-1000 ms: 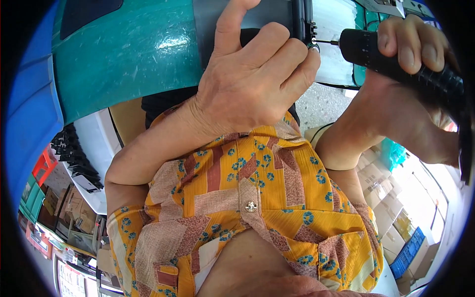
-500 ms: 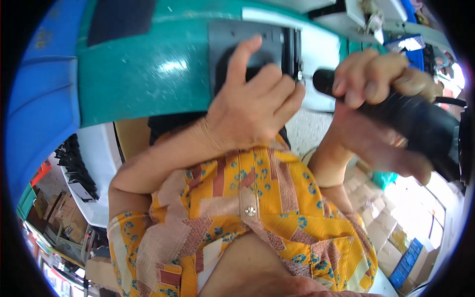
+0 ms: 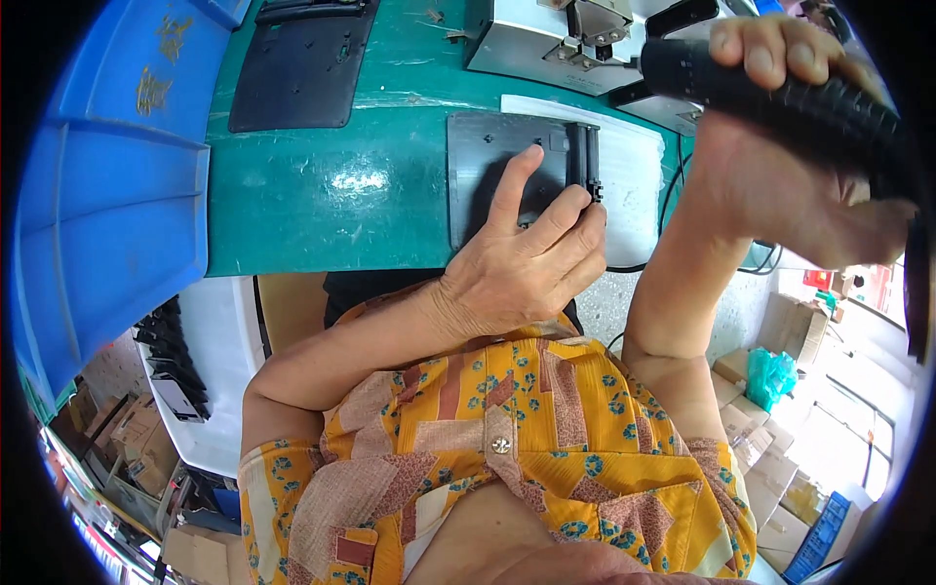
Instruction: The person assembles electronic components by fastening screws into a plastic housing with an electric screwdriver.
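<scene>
My left hand (image 3: 531, 252) lies over the lower right part of a flat black plastic panel (image 3: 476, 161). The index finger stretches across its face, and the other fingers curl at the ridged strip along its right edge. In my right hand (image 3: 775, 190) is a black electric screwdriver (image 3: 697, 76), gripped round its ribbed body and held level above the bench. Its thin bit points left, at the front of a silver metal box (image 3: 522, 54) with a small bracket mechanism. Whether the bit touches the box, I cannot tell.
A second black panel (image 3: 302, 73) lies on the green bench (image 3: 292, 229) at far left. A white sheet (image 3: 634, 175) sits under my panel's right side. A big blue bin (image 3: 107, 214) stands left; below it, a white tray (image 3: 219, 341) holds black parts. Cables hang at right.
My right hand has raised the screwdriver up and away, bringing its bit from the panel's right edge to the metal box. My left hand stays on the panel; the whole view has shifted.
</scene>
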Motion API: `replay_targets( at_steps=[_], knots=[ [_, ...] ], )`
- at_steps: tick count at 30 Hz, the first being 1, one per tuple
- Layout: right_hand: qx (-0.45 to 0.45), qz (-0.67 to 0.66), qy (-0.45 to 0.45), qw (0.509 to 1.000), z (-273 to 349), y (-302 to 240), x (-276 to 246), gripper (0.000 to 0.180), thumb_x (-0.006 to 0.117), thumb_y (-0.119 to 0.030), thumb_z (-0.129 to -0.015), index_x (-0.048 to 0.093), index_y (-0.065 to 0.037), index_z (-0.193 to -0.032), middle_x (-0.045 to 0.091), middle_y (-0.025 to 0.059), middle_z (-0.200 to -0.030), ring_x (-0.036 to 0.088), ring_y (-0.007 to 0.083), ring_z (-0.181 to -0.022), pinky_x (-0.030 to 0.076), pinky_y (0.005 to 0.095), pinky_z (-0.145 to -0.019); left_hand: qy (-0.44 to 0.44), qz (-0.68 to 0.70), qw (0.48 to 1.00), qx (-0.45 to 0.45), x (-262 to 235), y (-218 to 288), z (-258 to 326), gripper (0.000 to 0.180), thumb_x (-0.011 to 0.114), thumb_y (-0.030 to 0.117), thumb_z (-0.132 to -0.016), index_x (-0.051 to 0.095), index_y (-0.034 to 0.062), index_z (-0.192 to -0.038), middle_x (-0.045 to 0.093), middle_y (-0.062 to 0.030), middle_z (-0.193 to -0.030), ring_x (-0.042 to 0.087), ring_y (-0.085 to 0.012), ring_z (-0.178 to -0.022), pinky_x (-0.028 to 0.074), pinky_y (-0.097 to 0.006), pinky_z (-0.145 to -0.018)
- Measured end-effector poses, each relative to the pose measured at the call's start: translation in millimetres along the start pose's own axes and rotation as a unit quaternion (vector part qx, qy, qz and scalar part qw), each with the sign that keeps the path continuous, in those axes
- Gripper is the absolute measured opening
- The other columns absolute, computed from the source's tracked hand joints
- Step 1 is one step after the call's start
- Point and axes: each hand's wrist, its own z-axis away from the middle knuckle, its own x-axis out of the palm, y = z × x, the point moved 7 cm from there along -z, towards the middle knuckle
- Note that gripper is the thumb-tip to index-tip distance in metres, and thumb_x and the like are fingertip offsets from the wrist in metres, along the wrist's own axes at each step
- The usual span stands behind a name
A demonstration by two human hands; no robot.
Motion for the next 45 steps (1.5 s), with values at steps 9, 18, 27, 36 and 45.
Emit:
replay_targets(
  at_steps=[9,18,27,36,45],
  knots=[
    [0.013,0.013,-0.012,1.000,-11,22,-23,0.090,0.061,-0.088,-0.075,0.067,-0.010,-0.119,0.057,0.0078,-0.101,0.055,0.0203,-0.087,0.043,0.0409,-0.080,0.002,0.015,1.000,-0.012,3,-1,1,0.010,0.069,0.013,-0.083,0.074,0.0085,-0.091,0.068,-0.0040,-0.111,0.061,-0.0222,-0.111,0.037,-0.070,-0.110],
    [0.015,0.023,-0.027,0.999,-13,23,-28,0.091,0.061,-0.089,-0.074,0.067,-0.010,-0.120,0.057,0.0074,-0.102,0.055,0.0202,-0.086,0.043,0.0406,-0.079,-0.001,0.009,1.000,-0.013,3,0,1,0.011,0.068,0.014,-0.084,0.074,0.0088,-0.091,0.068,-0.0041,-0.112,0.061,-0.0225,-0.112,0.037,-0.070,-0.111],
    [0.011,0.028,-0.043,0.999,-17,28,-24,0.092,0.061,-0.090,-0.073,0.067,-0.011,-0.120,0.058,0.0070,-0.102,0.055,0.0202,-0.086,0.043,0.0404,-0.079,-0.001,0.015,1.000,-0.016,3,-2,0,0.010,0.068,0.014,-0.084,0.074,0.0093,-0.090,0.068,-0.0043,-0.111,0.061,-0.0229,-0.111,0.036,-0.070,-0.111],
    [0.009,0.037,-0.049,0.998,-6,5,-42,0.093,0.061,-0.091,-0.072,0.067,-0.011,-0.120,0.058,0.0066,-0.102,0.055,0.0201,-0.086,0.043,0.0401,-0.079,0.009,0.016,1.000,-0.009,1,2,1,0.014,0.069,0.014,-0.083,0.075,0.0067,-0.094,0.068,-0.0048,-0.110,0.061,-0.0230,-0.109,0.037,-0.069,-0.110],
    [0.059,0.052,0.001,0.997,69,-38,-9,0.095,0.061,-0.092,-0.071,0.067,-0.012,-0.121,0.058,0.0062,-0.102,0.055,0.0201,-0.085,0.043,0.0399,-0.078,-0.018,0.061,0.997,-0.030,-6,-10,0,0.034,0.071,0.009,-0.074,0.071,0.0034,-0.107,0.068,-0.0053,-0.116,0.061,-0.0266,-0.110,0.038,-0.057,-0.108]
  ],
)
